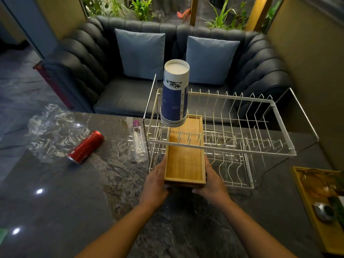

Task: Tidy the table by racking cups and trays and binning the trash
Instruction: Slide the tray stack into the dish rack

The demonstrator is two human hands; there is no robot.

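Note:
A stack of wooden trays (184,161) lies lengthwise in the lower tier of the white wire rack (260,144), its near end sticking out. My left hand (158,181) grips the near left corner and my right hand (212,183) grips the near right corner. A stack of blue and white paper cups (175,94) stands upside down on the rack's upper left. To the left on the table lie a red can (86,146) on its side, a clear plastic bottle (138,140) with a purple cap, and crumpled clear plastic wrap (50,127).
The dark marble table (74,192) ends at a dark sofa (130,97) with two blue cushions behind it. A yellow wooden tray (305,192) with tea ware sits at the right edge. No bin is in view.

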